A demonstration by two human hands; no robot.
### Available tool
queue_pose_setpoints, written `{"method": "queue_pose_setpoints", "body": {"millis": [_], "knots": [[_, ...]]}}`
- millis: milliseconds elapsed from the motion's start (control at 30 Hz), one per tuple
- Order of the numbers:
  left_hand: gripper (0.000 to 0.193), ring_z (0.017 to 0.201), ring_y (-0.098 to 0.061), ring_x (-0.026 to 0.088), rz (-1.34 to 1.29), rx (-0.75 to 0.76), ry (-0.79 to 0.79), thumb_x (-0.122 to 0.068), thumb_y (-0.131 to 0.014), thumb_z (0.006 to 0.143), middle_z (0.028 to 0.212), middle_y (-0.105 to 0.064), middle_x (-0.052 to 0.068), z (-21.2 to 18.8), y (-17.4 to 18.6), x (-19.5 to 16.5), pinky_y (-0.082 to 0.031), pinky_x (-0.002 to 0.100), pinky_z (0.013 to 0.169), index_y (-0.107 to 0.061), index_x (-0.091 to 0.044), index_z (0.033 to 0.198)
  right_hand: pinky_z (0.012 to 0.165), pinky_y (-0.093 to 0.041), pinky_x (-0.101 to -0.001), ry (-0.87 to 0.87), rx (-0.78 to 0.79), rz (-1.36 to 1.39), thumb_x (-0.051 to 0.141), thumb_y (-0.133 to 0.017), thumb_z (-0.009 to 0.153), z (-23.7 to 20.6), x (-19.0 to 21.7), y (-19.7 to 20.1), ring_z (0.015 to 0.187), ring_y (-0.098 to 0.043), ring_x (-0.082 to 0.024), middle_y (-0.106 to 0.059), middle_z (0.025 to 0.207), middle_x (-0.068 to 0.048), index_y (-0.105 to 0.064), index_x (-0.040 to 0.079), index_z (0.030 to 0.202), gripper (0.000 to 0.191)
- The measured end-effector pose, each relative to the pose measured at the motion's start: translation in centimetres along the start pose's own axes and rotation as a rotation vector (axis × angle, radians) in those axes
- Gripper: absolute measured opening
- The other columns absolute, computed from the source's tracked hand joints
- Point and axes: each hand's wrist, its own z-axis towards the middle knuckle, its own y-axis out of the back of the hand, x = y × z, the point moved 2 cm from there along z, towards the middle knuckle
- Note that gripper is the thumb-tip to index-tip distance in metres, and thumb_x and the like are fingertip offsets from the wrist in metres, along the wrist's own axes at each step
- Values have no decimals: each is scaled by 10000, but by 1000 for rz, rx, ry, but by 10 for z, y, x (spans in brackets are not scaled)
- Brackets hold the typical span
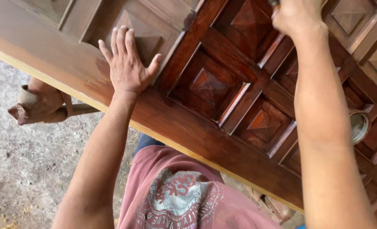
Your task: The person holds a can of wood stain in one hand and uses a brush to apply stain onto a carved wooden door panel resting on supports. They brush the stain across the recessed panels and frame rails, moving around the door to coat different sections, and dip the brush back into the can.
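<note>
A large carved wooden door lies flat in front of me, with raised square panels. Its right part is dark, glossy red-brown; the left part is duller and paler. My left hand rests flat and open on the dull side, fingers spread beside a raised panel. My right hand is closed at the top edge of the view, over the glossy panels, gripping something mostly cut off by the frame; I cannot tell what it is.
A small round tin sits on the door behind my right forearm. A stained wooden support sticks out under the door at the left. Below is a dusty concrete floor with sawdust.
</note>
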Motion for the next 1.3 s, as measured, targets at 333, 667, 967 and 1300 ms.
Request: {"method": "queue_pose_setpoints", "body": {"millis": [333,667,967,1300], "knots": [[906,1527,-258,377,12,-16,-13,-684,-619,1002,1588,-363,198,1,-6,1,-74,694,1209,-361,-9,1548,753,-565,-478,-118,211,65,186,-676,914,-3,4,-6,765,-722,-368,-734,823,-215,-765,54,924,159],[949,1489,-284,371,88,-91,21,-732,-575,892,1536,-382,222,12,-3,1,-140,700,1198,-425,8,1465,670,-565,-452,-327,-38,-20,305,-870,911,-64,46,-30,702,-701,-367,-729,750,-225,-787,28,837,299],[958,1510,-303,327,51,-53,91,-752,-560,844,1549,-418,155,16,5,1,-177,697,1219,-453,-29,1462,914,-619,-304,-292,-660,857,-51,-694,997,-171,133,-61,997,-768,-221,-775,1099,-167,-731,-38,1104,114],[948,1536,-276,334,-125,-107,66,-764,-536,866,1588,-377,165,7,15,8,-145,675,1239,-430,-45,1474,944,-608,-267,-281,-665,703,-22,-767,1075,-293,192,3,1062,-748,-204,-749,1157,-159,-704,-38,1115,76]]}}
